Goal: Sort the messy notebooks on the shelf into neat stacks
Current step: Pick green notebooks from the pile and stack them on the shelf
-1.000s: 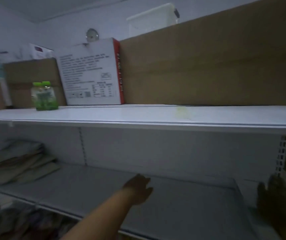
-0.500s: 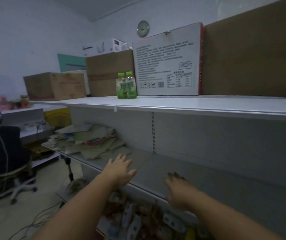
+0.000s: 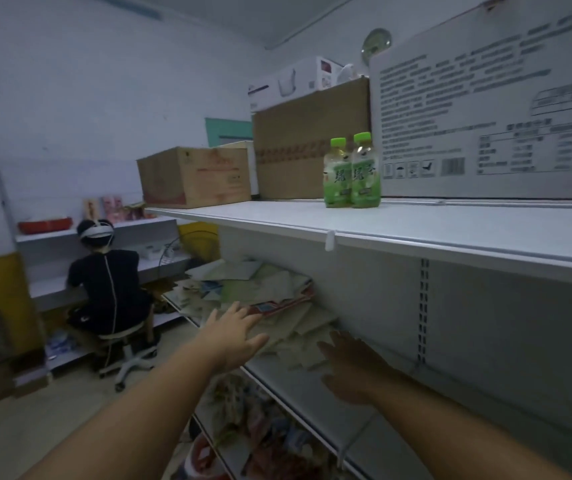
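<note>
The notebooks lie in a loose, slanting heap at the left end of the middle shelf. The covers point different ways, and several pale ones have slid toward the shelf's front edge.

Your left hand is at the front edge of the heap, palm down with fingers straight and spread, gripping nothing. The fingertips overlap the nearest covers, but you cannot tell whether they touch. Your right hand is over the shelf just to the right of the heap's outermost notebooks. It is also flat with fingers extended and holds nothing. The heap lies ahead of and between both hands, more toward the left one.

The upper shelf runs directly above the heap and overhangs it. A slotted upright runs down the back panel to the right of the heap.

On the upper shelf, two green-capped bottles stand side by side and touching, in front of a large white printed carton. To the left of that are a tall brown carton and a lower brown carton at the shelf's far left end.

Below the middle shelf, the lower shelf holds mixed packaged goods, which are blurred. Further left, well apart from the shelf, a person in dark clothing sits on a stool facing another rack.
</note>
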The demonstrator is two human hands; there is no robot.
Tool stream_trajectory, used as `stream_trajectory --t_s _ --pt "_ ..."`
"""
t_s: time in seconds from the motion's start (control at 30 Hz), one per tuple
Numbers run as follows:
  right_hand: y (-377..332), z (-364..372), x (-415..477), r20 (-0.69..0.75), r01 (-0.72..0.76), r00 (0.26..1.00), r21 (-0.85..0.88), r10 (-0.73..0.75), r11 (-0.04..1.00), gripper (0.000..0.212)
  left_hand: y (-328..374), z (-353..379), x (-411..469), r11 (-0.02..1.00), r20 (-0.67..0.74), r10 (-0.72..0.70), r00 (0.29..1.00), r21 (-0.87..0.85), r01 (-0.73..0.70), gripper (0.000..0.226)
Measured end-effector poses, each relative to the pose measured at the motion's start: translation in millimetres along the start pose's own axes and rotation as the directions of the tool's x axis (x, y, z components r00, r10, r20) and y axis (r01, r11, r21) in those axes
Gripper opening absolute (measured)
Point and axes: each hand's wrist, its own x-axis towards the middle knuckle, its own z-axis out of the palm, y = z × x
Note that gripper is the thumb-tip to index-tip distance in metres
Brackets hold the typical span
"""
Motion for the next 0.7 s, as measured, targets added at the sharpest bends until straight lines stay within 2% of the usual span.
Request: stream_trajectory --t_s 0.07,0.23,0.3,0.43,0.53,0.7 --pt "-3.9 4.6 33.3 -0.035 0.032 0.999 -0.003 -0.032 0.999 0.065 -24.4 6.9 13.7 0.999 -0.005 -0.031 1.0 -0.021 0.031 0.061" --pt "-24.1 18.0 92.2 -0.008 0.087 0.996 -0.008 -0.087 0.996 0.064 -87.9 32.3 49.1 0.996 0.056 -0.085 0.995 0.005 0.085 0.063" --pt "-38.6 14.9 114.0 -0.08 0.098 0.992 0.013 -0.097 0.995 0.066 -118.7 30.8 68.5 0.996 0.052 -0.088 0.995 -0.011 0.089 0.062" --pt "-56.9 7.0 182.9 -0.152 0.078 0.985 0.013 -0.075 0.997 0.055 -183.1 25.1 109.1 0.992 0.01 -0.077 0.997 -0.098 0.078 0.06" --pt "-87.5 -11.5 228.6 -0.315 0.078 0.945 -0.023 -0.081 0.997 0.051 -221.4 27.8 136.0 0.985 -0.007 -0.024 1.0 -0.171 0.022 0.061" --pt "-120.4 -13.7 297.9 -0.187 -0.124 0.974 0.03 0.127 0.992 0.051 -276.0 31.6 171.7 0.98 0.008 0.082 0.997 -0.182 -0.079 0.058"
